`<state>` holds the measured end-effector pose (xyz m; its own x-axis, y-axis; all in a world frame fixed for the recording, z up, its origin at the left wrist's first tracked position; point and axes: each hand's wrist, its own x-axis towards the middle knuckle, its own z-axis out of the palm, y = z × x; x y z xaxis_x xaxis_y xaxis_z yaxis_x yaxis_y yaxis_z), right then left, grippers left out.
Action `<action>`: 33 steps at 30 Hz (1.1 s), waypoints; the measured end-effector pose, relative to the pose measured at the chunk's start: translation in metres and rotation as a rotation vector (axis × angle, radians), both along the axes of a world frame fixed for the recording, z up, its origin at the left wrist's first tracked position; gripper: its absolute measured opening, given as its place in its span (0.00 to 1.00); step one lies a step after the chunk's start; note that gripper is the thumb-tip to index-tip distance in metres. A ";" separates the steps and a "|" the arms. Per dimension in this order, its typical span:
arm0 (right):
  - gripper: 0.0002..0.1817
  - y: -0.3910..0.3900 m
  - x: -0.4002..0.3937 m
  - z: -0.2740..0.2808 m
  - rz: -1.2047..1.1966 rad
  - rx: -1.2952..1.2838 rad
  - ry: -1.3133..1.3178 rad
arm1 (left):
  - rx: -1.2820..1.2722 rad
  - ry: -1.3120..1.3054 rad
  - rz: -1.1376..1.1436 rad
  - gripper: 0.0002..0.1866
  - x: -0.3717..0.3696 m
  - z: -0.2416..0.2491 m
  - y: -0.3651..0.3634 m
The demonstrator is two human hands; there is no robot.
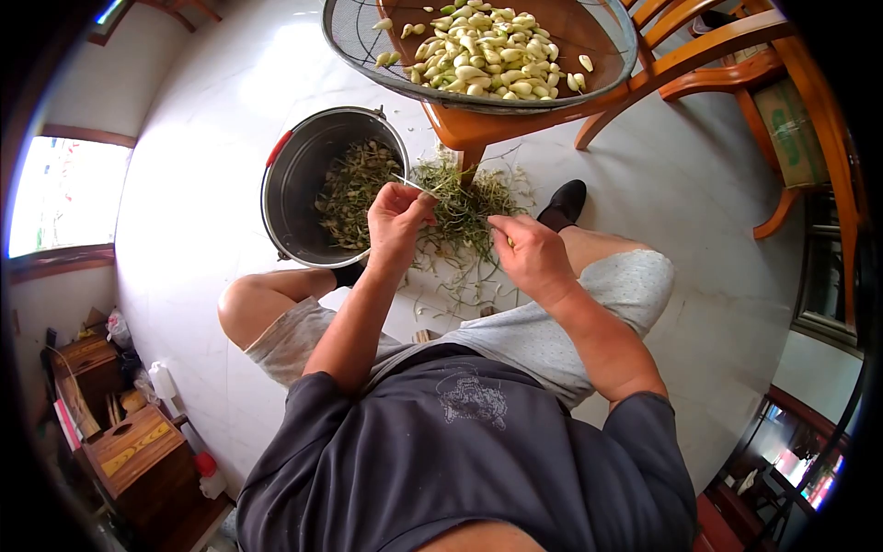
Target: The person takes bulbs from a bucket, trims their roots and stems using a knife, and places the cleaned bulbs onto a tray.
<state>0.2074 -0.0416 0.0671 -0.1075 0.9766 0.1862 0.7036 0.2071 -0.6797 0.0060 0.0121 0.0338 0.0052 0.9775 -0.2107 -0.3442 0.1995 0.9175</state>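
1. And here's the pale stalk [410, 183], near the bucket's [287, 207] rim, pinched shut in the left hand's [395, 225] fingers!
2. Right hand [533, 258] alongside, fingers curled closed on a small yellowish piece [510, 241].
3. Trimmings [354, 189] fill the bucket's bottom.
4. Beyond, pale bulbs [487, 53] heap the mesh tray [354, 41].

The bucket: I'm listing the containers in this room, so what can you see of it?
The bucket is round, open-topped and grey, metal by its look, with a smooth inner wall. A thin handle with a red grip lies along its rim. It sits on the pale floor, partly filled with greenish and straw-coloured plant pieces. Loose trimmings lie beside it. Its outer base is hidden.
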 end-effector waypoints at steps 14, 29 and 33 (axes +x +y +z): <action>0.10 0.000 -0.002 0.000 -0.004 0.038 -0.054 | 0.014 -0.037 -0.028 0.07 0.000 -0.003 0.000; 0.09 0.008 0.026 -0.009 -0.099 -0.465 -0.225 | 0.119 0.130 -0.042 0.08 -0.011 0.059 0.030; 0.10 0.013 0.023 -0.009 -0.032 -0.486 -0.175 | 0.273 0.682 -0.159 0.14 0.003 0.124 0.092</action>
